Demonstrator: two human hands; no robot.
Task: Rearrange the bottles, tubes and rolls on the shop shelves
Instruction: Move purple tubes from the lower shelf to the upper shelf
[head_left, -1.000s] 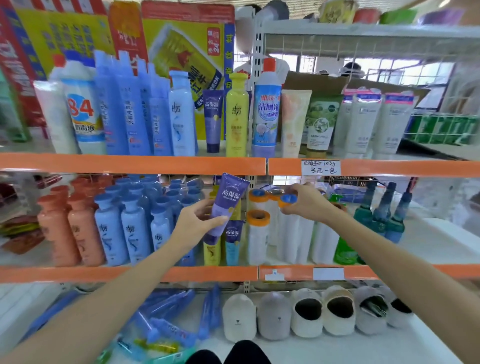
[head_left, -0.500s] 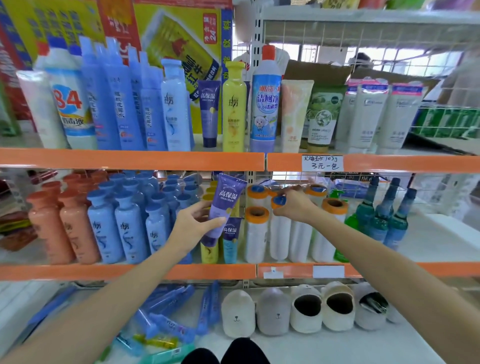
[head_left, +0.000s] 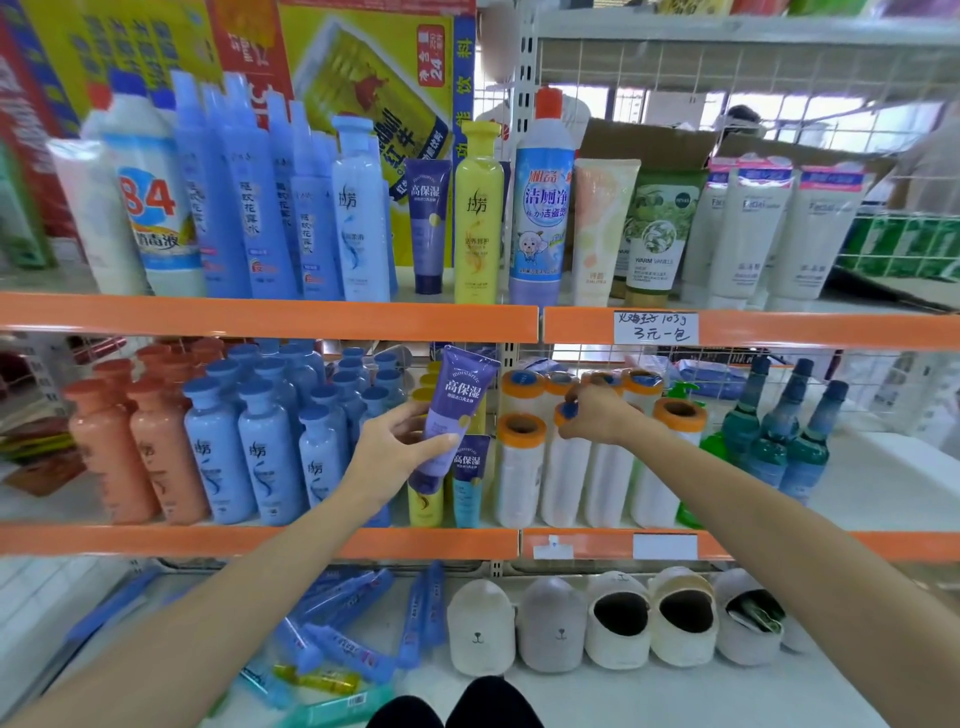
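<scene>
Left hand (head_left: 387, 452) still grips the purple tube (head_left: 453, 415), held tilted before the middle shelf (head_left: 260, 540), little changed. Right hand (head_left: 597, 418) has dropped slightly, fingers pinching the blue-capped roll (head_left: 566, 467) just right of the tube, among the orange-topped rolls (head_left: 519, 467).

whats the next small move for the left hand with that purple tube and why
Probably lift the purple tube to the top shelf and stand it beside the matching tube there. The left hand holds it off the middle shelf, tilted, cap down, in front of the yellow bottles. The right hand is busy gripping a blue-capped roll, so the left alone is free to place it.
</scene>
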